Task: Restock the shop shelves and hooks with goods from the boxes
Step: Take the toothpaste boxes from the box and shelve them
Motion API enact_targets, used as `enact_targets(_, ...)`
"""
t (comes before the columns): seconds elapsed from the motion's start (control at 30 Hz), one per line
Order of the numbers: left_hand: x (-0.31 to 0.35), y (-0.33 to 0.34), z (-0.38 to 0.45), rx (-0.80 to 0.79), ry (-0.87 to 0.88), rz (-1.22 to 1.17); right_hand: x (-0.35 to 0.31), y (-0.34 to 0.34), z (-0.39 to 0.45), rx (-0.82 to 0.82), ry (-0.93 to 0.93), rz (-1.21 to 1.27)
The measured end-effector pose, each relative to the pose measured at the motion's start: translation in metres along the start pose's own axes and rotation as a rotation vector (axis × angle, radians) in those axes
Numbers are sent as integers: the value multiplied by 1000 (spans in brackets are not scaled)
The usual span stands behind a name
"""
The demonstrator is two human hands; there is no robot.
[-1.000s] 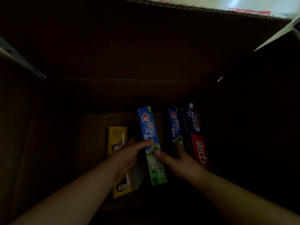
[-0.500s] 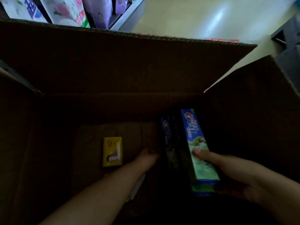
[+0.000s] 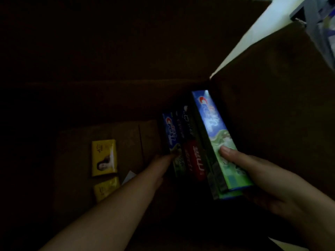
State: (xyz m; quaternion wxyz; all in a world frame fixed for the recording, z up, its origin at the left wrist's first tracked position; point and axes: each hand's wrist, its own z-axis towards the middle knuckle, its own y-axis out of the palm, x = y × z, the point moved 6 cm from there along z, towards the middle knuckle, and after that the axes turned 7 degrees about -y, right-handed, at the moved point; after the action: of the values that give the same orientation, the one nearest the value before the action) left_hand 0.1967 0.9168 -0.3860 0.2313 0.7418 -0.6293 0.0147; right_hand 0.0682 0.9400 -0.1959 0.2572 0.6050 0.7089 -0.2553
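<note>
- The step in hand looks like gathering toothpaste boxes out of a deep cardboard box [image 3: 108,51] before carrying them to a shelf; no shelf or hook shows clearly here.
- At the left of the box floor lie two yellow packets [image 3: 103,157], one just behind the other, flat on the cardboard and apart from both hands. A small pale slip [image 3: 129,176] lies beside them, next to the left forearm.
- The left hand [image 3: 159,167] reaches down to the box floor, its fingers against the near end of a blue toothpaste box [image 3: 172,134]. The light is too dim to tell whether it grips that box or only touches it.
- Just right of that lies a dark toothpaste box with a red end [image 3: 194,160], side by side with the blue one, both resting in the box.
- The right hand [image 3: 257,178] grasps a green and blue toothpaste box [image 3: 213,131], thumb across its face and fingers underneath, holding it tilted above the others, close to the box's right wall. A second box seems to sit beneath it in the same grip.
- The next move likely calls for the left hand to close round the blue box and lift it lengthwise, clear of its neighbour, so it can join the bundle on the right.
- Upper right, past the open flap, a bright floor [image 3: 268,29] shows.
</note>
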Motion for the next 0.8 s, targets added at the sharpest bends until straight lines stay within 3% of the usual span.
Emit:
enact_targets(0.2, -11, 0, -4, -88, -90, 62, -2, 5, -3, -26, 71, 45)
enact_targets(0.53, 1, -39, -40, -40, 24, 91, -2, 10, -2, -27, 1, 111)
enact_targets(0.8, 38, -40, -174, -24, 134, -177, -30, 61, -38, -59, 41, 149)
